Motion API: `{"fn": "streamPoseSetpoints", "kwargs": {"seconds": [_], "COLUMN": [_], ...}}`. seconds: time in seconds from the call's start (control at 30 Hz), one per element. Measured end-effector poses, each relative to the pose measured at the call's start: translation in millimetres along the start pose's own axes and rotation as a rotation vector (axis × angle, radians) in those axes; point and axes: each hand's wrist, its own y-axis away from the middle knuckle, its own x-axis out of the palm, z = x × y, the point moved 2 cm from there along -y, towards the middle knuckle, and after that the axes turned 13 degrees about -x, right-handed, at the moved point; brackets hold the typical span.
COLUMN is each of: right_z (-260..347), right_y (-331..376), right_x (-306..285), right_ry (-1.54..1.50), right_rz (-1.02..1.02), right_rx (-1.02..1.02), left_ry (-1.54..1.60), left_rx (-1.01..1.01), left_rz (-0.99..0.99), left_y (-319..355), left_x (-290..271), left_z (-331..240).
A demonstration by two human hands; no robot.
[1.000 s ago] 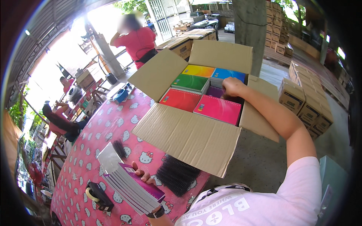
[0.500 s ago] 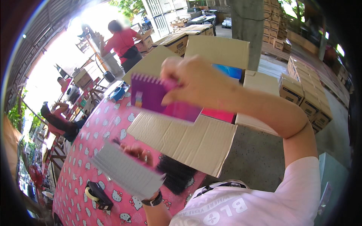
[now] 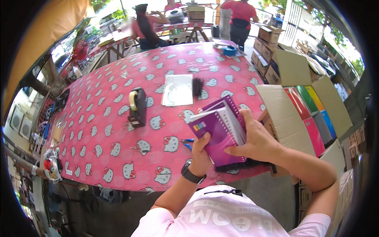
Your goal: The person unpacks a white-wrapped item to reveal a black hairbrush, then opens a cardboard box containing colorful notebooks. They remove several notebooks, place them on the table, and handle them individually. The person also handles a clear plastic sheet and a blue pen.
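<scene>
Both hands hold a purple spiral notebook (image 3: 221, 148) above the table's near edge. Its cover is tilted, with white pages and a second purple cover fanned out behind. My left hand (image 3: 201, 156), below a dark wristwatch, grips the lower left side with the thumb on the cover. My right hand (image 3: 256, 138) closes round the perforated right edge, thumb on the front. Whether a wire runs through all the holes I cannot tell. Under the notebook lies a bundle of black binding coils (image 3: 241, 165), partly hidden. Blue-handled pliers or cutters (image 3: 188, 144) peek out beside my left hand.
A pink patterned cloth (image 3: 102, 130) covers the table, bearing a black tape dispenser (image 3: 137, 107), a clear plastic sleeve (image 3: 177, 90), black coils (image 3: 197, 87) and a blue tape roll (image 3: 229, 50). Right stands an open carton (image 3: 276, 114) of colourful notebooks (image 3: 299, 104). Co-workers (image 3: 241, 19) are beyond.
My view has turned from the carton toward the table. My right hand has brought the raised purple notebook down, and my left hand's lined pages no longer show separately; both hands now hold one notebook.
</scene>
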Motion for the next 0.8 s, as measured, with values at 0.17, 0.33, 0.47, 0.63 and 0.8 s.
{"fn": "streamPoseSetpoints", "kwargs": {"seconds": [0.17,0.33,0.47,0.63,0.8], "right_z": [30,36,13,-16,-57], "right_y": [-59,-112,-130,-125,-96], "right_x": [74,198,275,288,329], "right_ry": [0.172,0.408,0.395,-0.204,-0.596], "right_rz": [0.145,0.41,0.379,0.263,0.03], "right_rx": [-0.322,-0.528,-0.594,-0.122,-0.128], "left_ry": [-0.793,-1.075,-1.181,-1.087,-1.03], "left_rx": [0.482,0.026,-0.022,0.015,0.012], "left_rz": [-0.187,-0.16,-0.253,-0.36,-0.322], "left_y": [39,95,121,139,128], "left_x": [-77,-193,-271,-302,-293], "left_z": [-104,-167,-175,-168,-148]}}
